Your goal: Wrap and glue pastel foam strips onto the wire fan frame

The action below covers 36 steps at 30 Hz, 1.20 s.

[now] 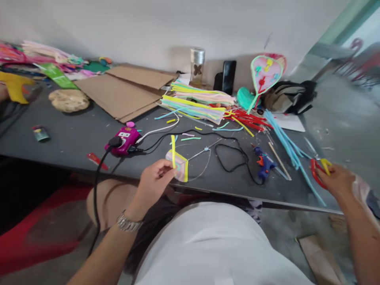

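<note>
My left hand [154, 180] is closed in a pinch on a yellow strip [173, 151] at the edge of a small wire-frame fan piece [181, 167], held just above the near edge of the dark table [74, 138]. A thin wire loop [203, 166] runs off it to the right. My right hand [337, 181] is closed around red and yellow scissors [319, 170] at the table's right end, beside long blue strips [289, 148]. A watch sits on my left wrist.
A blue glue gun [264, 164] with a black cord lies between my hands. A magenta power strip [124, 140], piles of coloured strips [196, 103], cardboard sheets [124, 89], a jar [197, 65], a phone [229, 76], a finished decorated fan [264, 75] and a black bag [291, 97] crowd the table.
</note>
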{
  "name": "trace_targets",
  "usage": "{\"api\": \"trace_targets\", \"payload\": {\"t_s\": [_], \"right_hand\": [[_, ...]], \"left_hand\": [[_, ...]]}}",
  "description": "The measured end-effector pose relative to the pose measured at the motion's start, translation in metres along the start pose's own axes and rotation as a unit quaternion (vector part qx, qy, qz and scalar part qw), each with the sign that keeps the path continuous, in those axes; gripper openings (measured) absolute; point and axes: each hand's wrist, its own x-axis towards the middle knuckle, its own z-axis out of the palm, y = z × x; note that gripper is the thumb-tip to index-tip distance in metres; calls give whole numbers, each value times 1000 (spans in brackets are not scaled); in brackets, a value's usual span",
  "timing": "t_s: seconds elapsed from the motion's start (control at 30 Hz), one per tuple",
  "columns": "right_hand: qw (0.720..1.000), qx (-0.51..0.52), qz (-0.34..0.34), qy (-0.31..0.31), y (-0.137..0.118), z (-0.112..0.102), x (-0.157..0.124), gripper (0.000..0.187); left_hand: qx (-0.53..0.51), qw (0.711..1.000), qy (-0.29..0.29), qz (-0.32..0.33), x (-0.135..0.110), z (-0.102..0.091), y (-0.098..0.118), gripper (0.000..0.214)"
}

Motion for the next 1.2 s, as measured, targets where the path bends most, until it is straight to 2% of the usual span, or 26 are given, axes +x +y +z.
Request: {"api": "trace_targets", "payload": {"t_s": [0.1, 0.13, 0.23, 0.3, 0.37, 0.43, 0.47, 0.5, 0.57, 0.63, 0.7, 0.8, 0.9, 1.2], "right_hand": [[990, -59, 129, -14, 9, -14, -4, 48], [987, -58, 145, -22, 10, -19, -6, 46], [990, -17, 132, -40, 8, -34, -9, 43], [994, 10, 106, -26, -3, -40, -12, 40], [996, 46, 70, 14, -34, -37, -20, 29], [994, 107, 20, 34, -87, -22, -39, 21], [988, 150, -20, 13, -121, -12, -54, 25], [965, 251, -66, -34, -157, -1, -69, 29], [880, 423, -125, -178, -226, 18, -101, 31], [793, 539, -106, -265, -280, 32, -122, 31], [727, 601, -70, -326, -313, 40, -130, 33], [663, 641, -39, -385, -332, 45, -125, 36], [633, 661, -29, -402, -339, 48, -120, 35], [649, 663, -64, -368, -360, 49, -121, 28]], "left_hand": [[-36, 999, 13, -21, -4, 0, 1, 26], [-48, 998, 13, -22, -5, 0, 0, 28], [-79, 996, 16, -28, -10, 2, -1, 32], [-94, 995, 28, -37, -15, 6, -1, 33], [-114, 991, 51, -40, -21, 12, 2, 32], [-134, 987, 78, -34, -27, 21, 7, 29], [-140, 986, 85, -25, -31, 26, 9, 26], [-143, 986, 87, -15, -34, 31, 12, 23], [-141, 987, 79, 8, -41, 40, 18, 17], [-127, 988, 79, 38, -47, 46, 20, 13], [-105, 988, 86, 77, -52, 47, 19, 12], [-80, 984, 93, 129, -55, 45, 11, 9], [-93, 981, 99, 142, -56, 44, 1, 10], [-166, 974, 146, 56, -50, 40, -4, 18]]}}
